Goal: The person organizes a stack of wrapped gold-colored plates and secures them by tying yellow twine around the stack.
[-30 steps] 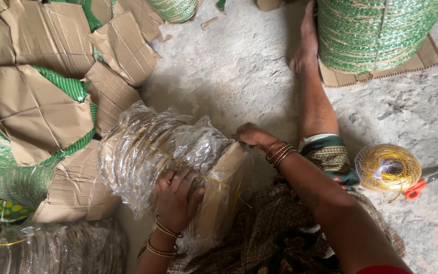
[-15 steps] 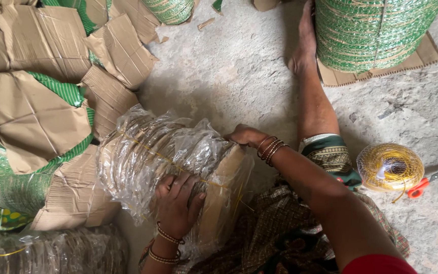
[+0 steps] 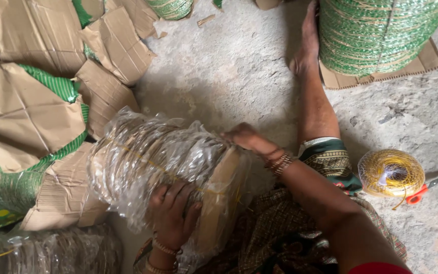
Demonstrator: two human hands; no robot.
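Observation:
A round bundle wrapped in clear plastic (image 3: pixel 148 157), with a cardboard disc (image 3: pixel 219 195) on its near end, lies on its side in front of me. A thin yellow string runs across it. My left hand (image 3: pixel 173 213) presses on its near side, fingers spread on the plastic. Over at the top right edge of the bundle, my right hand (image 3: pixel 244 137) grips the plastic by the cardboard end. Bangles sit on both wrists.
Cardboard-wrapped green bundles (image 3: pixel 31 111) are piled at the left. A large green rope spool (image 3: pixel 376 30) stands on cardboard at the top right, beside my outstretched leg (image 3: pixel 315 101). A ball of yellow string (image 3: pixel 390 172) and red-handled scissors (image 3: pixel 429 185) lie on the concrete floor at the right.
The bundle has shifted slightly, and my right hand has slid along its top edge. My left hand stays pressed on the plastic.

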